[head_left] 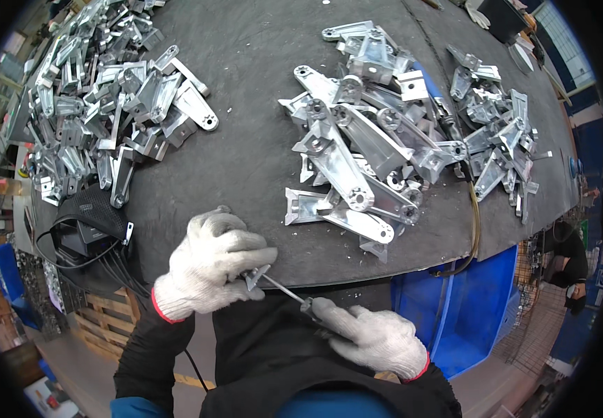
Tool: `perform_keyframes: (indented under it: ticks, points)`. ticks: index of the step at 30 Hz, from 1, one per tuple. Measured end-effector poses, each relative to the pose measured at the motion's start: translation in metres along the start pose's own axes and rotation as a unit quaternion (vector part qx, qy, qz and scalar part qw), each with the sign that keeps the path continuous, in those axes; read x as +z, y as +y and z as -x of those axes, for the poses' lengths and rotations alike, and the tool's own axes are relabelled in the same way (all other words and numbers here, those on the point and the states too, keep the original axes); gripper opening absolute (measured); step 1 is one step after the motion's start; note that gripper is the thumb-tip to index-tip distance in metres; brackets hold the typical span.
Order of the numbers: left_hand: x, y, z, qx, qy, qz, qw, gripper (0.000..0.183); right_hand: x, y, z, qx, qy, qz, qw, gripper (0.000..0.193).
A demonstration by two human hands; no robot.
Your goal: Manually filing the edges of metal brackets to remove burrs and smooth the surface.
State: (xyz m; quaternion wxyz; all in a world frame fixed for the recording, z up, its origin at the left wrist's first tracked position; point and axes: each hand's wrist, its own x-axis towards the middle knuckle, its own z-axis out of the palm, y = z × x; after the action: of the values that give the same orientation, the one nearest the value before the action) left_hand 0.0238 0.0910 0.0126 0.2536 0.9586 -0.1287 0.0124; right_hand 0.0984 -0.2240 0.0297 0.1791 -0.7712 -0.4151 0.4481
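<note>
Pinching the part [253, 279] by the desk [246, 167] edge, the left hand [212, 261] is steadying it while the right hand's [379, 338] fingers are gripping the tool [283, 288], ideally keeping pressure light.

The left hand [214, 261] and right hand [378, 338] are wearing off-white knitted gloves [197, 279] with red-trimmed cuffs [162, 311]. Black sleeves [152, 355] are meeting these. A black garment [267, 341] is hanging in front, and blue fabric [134, 407] is showing beside the left sleeve.
</note>
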Motion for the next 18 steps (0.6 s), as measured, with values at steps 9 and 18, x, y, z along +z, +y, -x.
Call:
perform_keyframes:
  ticks: [9,18]
  points:
    - [-0.001,-0.006,-0.002,-0.006,-0.033,0.028,0.999,0.066,0.009,-0.016,-0.01,0.031,0.031,-0.053,0.998,0.076]
    - [0.007,-0.011,0.003,0.016,0.022,0.033,0.999,0.048,0.012,-0.042,-0.025,0.192,-0.03,0.119,0.974,0.059]
